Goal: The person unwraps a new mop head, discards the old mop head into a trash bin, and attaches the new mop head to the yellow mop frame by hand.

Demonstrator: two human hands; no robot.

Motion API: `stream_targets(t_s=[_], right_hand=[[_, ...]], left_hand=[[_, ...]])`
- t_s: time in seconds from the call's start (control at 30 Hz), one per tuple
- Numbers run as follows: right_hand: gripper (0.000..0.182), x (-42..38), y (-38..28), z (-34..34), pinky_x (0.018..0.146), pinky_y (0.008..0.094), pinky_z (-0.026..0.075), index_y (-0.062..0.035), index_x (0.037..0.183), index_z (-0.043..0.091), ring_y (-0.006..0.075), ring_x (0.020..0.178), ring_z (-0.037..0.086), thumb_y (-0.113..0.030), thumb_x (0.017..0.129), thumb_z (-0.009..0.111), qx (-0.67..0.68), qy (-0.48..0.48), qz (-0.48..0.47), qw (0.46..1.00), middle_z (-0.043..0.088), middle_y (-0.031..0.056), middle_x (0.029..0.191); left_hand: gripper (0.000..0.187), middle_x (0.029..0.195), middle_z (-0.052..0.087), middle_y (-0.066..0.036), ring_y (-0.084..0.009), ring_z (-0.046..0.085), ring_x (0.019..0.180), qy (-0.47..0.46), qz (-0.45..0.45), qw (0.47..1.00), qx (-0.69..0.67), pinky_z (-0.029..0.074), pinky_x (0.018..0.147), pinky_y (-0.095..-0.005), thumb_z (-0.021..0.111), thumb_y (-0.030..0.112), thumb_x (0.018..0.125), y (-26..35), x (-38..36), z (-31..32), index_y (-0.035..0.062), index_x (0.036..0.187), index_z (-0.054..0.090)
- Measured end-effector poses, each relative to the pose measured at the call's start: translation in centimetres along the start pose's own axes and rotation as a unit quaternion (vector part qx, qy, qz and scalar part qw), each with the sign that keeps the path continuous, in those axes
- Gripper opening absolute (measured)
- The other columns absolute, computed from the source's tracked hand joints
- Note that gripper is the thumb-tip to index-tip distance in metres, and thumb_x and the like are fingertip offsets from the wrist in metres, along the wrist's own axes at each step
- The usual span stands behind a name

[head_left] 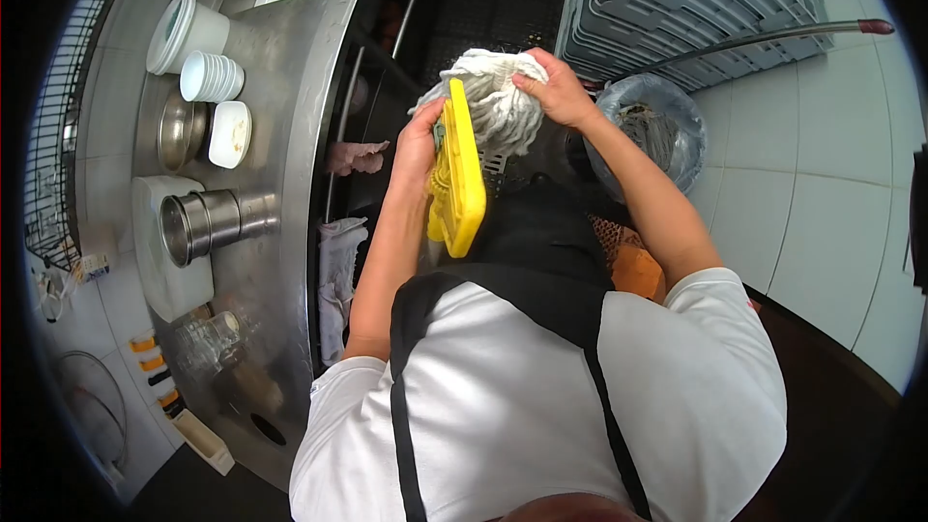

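Note:
A white string mop head (498, 101) hangs between my two hands above the dark floor. My right hand (559, 90) grips its upper right part, fingers closed on the strands. My left hand (422, 140) is at the left side of a yellow plastic frame (464, 169), fingers wrapped round its upper part. The frame stands nearly upright, close against the left side of the mop strands. Something greenish shows between the left fingers and the frame.
On the left, a steel counter (290, 174) holds white tubs (198, 34), steel pots (198, 224) and stacked cups (211, 77). Stacked grey crates (686, 10), a metal pole (754, 39) and a lined bin (648, 135) stand right. Pink cloth (356, 157) hangs by the counter.

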State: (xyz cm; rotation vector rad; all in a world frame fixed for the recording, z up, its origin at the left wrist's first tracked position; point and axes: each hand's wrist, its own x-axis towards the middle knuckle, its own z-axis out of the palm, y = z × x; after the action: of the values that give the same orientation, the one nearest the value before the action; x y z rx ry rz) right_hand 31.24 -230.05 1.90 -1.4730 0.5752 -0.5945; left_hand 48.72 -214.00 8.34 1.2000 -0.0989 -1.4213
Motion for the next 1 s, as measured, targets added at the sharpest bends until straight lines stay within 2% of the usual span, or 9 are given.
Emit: stream_targets(t_s=[0.1, 0.27, 0.37, 0.5, 0.53, 0.67, 0.8, 0.97, 1.0], right_hand=[[0.019, 0.8, -1.2, -0.2, 0.083, 0.0259, 0.047, -0.0034, 0.109, 0.062, 0.0068, 0.091, 0.057, -0.014, 0.094, 0.066, -0.138, 0.001, -0.034, 0.99, 0.065, -0.0006, 0.095], [0.025, 1.1, -3.3, 2.0, 0.082, 0.0379, 0.052, -0.0041, 0.108, 0.064, 0.0356, 0.096, 0.066, -0.014, 0.085, 0.067, -0.267, 0.047, -0.124, 0.955, 0.069, 0.0171, 0.099], [0.023, 1.3, -2.8, 2.0, 0.077, 0.0325, 0.052, -0.0041, 0.108, 0.065, 0.0303, 0.089, 0.069, -0.009, 0.085, 0.067, -0.344, 0.001, -0.218, 0.913, 0.07, 0.0129, 0.095], [0.024, 0.7, -5.0, 1.8, 0.078, 0.0291, 0.052, -0.003, 0.108, 0.064, 0.0165, 0.087, 0.068, -0.009, 0.085, 0.065, -0.284, -0.042, -0.076, 0.955, 0.07, 0.0096, 0.092], [0.025, 1.3, -4.6, 1.2, 0.077, 0.026, 0.05, -0.0026, 0.108, 0.063, 0.0098, 0.085, 0.063, -0.01, 0.084, 0.066, -0.238, -0.056, -0.066, 0.967, 0.068, 0.0052, 0.09], [0.023, 2.1, -4.0, 0.2, 0.073, 0.0269, 0.048, -0.0013, 0.104, 0.058, 0.0105, 0.082, 0.058, -0.008, 0.082, 0.057, -0.178, -0.089, -0.103, 0.975, 0.061, 0.0043, 0.086], [0.025, 2.1, -4.8, 1.5, 0.072, 0.0297, 0.049, -0.0013, 0.102, 0.056, 0.0122, 0.08, 0.057, -0.009, 0.078, 0.053, -0.192, -0.127, -0.117, 0.966, 0.06, 0.0054, 0.085], [0.033, 1.8, -4.7, 1.5, 0.073, 0.0286, 0.051, -0.0016, 0.102, 0.057, 0.0133, 0.078, 0.06, -0.016, 0.078, 0.073, -0.196, -0.16, -0.091, 0.963, 0.064, 0.006, 0.085], [0.046, 1.5, -4.5, 1.6, 0.075, 0.0285, 0.052, -0.003, 0.108, 0.058, 0.0144, 0.08, 0.064, -0.022, 0.075, 0.083, -0.204, -0.15, -0.069, 0.965, 0.067, 0.0062, 0.088]], left_hand=[[0.024, 0.083, 0.058, -0.001, -0.0103, 0.048, 0.05, -0.015, 0.05, 0.998, 0.046, 0.036, 0.042, -0.0233, 0.055, 0.031, 0.097, -1.1, 0.4, -1.0, 0.0142, 0.114, 0.057], [0.026, 0.09, 0.055, -0.001, -0.0087, 0.049, 0.062, -0.088, 0.015, 0.993, 0.074, 0.036, 0.049, -0.0212, 0.049, 0.032, 0.101, -1.0, -1.0, -0.6, 0.0145, 0.117, 0.06], [0.03, 0.09, 0.055, -0.001, -0.0095, 0.05, 0.064, -0.053, -0.003, 0.989, 0.134, 0.036, 0.05, -0.0209, 0.047, 0.035, 0.101, 0.6, -2.6, 1.2, 0.0148, 0.118, 0.063], [0.034, 0.084, 0.061, -0.002, -0.01, 0.053, 0.063, -0.047, -0.048, 0.988, 0.139, 0.037, 0.05, -0.0207, 0.046, 0.037, 0.102, 0.8, -2.2, 1.2, 0.0167, 0.121, 0.064], [0.04, 0.081, 0.063, -0.002, -0.0089, 0.055, 0.06, -0.048, -0.049, 0.985, 0.156, 0.038, 0.048, -0.0196, 0.045, 0.046, 0.101, 0.9, -2.0, 1.3, 0.0156, 0.117, 0.065], [0.066, 0.079, 0.064, -0.001, -0.0069, 0.056, 0.054, -0.08, -0.027, 0.991, 0.101, 0.037, 0.04, -0.0185, 0.033, 0.07, 0.095, 1.3, -1.7, 2.0, 0.0142, 0.111, 0.064], [0.071, 0.081, 0.066, -0.006, -0.011, 0.055, 0.049, -0.168, -0.101, 0.978, 0.074, 0.036, 0.038, -0.0201, 0.026, 0.073, 0.094, 0.8, -0.3, 1.6, 0.014, 0.119, 0.058], [0.028, 0.074, 0.062, -0.005, -0.0128, 0.05, 0.049, -0.125, -0.112, 0.979, 0.112, 0.039, 0.044, -0.026, 0.041, 0.039, 0.097, 1.0, -1.1, 1.3, 0.0155, 0.104, 0.056], [0.024, 0.073, 0.061, -0.005, -0.0129, 0.049, 0.049, -0.118, -0.117, 0.98, 0.109, 0.039, 0.045, -0.0265, 0.043, 0.035, 0.096, 1.0, -1.2, 1.2, 0.0155, 0.103, 0.055]])
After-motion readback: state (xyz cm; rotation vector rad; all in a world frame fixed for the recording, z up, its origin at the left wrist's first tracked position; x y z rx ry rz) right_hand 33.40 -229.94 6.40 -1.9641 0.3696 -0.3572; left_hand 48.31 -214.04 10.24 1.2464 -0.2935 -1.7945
